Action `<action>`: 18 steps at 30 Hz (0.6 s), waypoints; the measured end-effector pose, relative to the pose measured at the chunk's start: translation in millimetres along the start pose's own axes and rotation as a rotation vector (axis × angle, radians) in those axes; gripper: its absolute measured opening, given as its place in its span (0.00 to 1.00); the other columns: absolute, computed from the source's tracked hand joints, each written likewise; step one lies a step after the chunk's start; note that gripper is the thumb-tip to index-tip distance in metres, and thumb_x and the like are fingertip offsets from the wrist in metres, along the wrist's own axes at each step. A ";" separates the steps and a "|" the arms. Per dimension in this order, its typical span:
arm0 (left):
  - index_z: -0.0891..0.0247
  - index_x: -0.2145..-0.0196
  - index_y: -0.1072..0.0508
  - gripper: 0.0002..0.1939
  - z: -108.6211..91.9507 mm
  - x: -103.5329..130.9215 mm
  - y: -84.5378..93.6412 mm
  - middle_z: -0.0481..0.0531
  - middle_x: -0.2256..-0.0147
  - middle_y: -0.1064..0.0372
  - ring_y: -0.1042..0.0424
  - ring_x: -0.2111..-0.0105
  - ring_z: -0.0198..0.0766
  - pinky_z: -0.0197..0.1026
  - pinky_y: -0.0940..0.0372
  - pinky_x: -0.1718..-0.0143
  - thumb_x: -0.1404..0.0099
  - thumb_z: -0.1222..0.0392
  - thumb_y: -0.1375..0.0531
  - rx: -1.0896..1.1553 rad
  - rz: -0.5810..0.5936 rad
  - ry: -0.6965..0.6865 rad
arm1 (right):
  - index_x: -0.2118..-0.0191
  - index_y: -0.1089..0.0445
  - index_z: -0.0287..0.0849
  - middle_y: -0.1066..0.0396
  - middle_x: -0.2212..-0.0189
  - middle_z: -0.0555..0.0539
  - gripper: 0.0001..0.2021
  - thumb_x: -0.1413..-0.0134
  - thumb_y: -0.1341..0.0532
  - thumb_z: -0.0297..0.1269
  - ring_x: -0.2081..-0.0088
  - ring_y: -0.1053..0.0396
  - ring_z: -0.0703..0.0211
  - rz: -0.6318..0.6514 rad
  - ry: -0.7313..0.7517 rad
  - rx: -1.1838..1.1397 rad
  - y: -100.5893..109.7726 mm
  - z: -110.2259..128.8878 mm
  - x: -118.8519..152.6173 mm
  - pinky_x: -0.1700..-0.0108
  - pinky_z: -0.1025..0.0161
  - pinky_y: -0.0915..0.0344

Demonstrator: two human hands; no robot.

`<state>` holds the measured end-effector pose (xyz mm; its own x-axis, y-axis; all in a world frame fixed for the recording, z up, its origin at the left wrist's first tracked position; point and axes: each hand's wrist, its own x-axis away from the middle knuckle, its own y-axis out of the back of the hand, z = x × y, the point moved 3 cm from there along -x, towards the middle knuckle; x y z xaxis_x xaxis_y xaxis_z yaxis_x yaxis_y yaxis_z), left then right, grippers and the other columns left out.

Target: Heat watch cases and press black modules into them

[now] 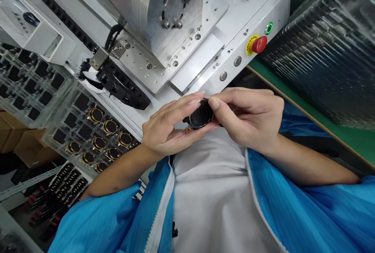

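Observation:
A round dark watch-like piece (201,115) is held between both hands in front of the white shirt, near the machine's front edge. My left hand (172,126) cups it from the left, with fingers above and below its rim. My right hand (249,116) pinches its right upper edge between thumb and fingers. The piece has a glossy dark face, and a small orange spot shows below its left side. The fingers hide much of its rim.
Ahead stands a machine with a metal cylinder (172,10), a red emergency button (259,44) and a black cable chain (123,87). Clear trays (84,128) with gold-rimmed round pieces lie at the left. Stacked clear trays (319,57) rest on a green surface (351,139) at the right.

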<state>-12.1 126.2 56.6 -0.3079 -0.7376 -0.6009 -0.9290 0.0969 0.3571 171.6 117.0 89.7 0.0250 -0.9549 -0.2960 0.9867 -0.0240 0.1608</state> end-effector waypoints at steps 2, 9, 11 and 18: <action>0.43 0.34 0.30 0.49 1.9 3.4 0.5 0.49 0.42 0.20 0.16 0.48 0.48 0.50 0.18 0.46 0.52 0.49 0.19 0.056 -0.049 0.029 | 0.67 0.20 0.43 0.21 0.75 0.50 0.09 0.35 0.34 0.27 0.78 0.29 0.63 0.006 -0.090 -0.120 1.2 -0.1 -1.3 0.76 0.64 0.33; 0.43 0.37 0.26 0.45 1.6 3.2 -1.8 0.49 0.43 0.20 0.17 0.48 0.51 0.53 0.18 0.45 0.51 0.48 0.20 0.203 -0.084 0.124 | 0.68 0.21 0.42 0.27 0.80 0.52 0.13 0.37 0.28 0.45 0.81 0.32 0.64 0.137 -0.493 -0.609 -4.5 -20.2 -0.5 0.80 0.67 0.37; 0.47 0.37 0.25 0.44 -0.9 2.2 -1.1 0.51 0.43 0.19 0.16 0.48 0.50 0.51 0.17 0.46 0.50 0.48 0.20 0.181 -0.095 0.096 | 0.69 0.23 0.41 0.28 0.81 0.53 0.15 0.38 0.27 0.47 0.82 0.34 0.66 0.172 -0.567 -0.698 -7.8 -24.6 0.5 0.79 0.68 0.38; 0.45 0.39 0.23 0.42 -6.6 0.6 1.9 0.49 0.44 0.19 0.16 0.49 0.52 0.55 0.17 0.46 0.51 0.50 0.19 0.152 -0.088 0.148 | 0.72 0.26 0.39 0.30 0.81 0.53 0.19 0.44 0.24 0.48 0.81 0.36 0.68 0.226 -0.711 -0.874 -15.1 -24.9 0.7 0.80 0.70 0.38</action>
<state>-12.8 121.6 61.6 -0.2016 -0.8367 -0.5091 -0.9746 0.1197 0.1892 160.8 124.0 63.6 0.3935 -0.8690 0.3001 0.7528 0.1173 -0.6477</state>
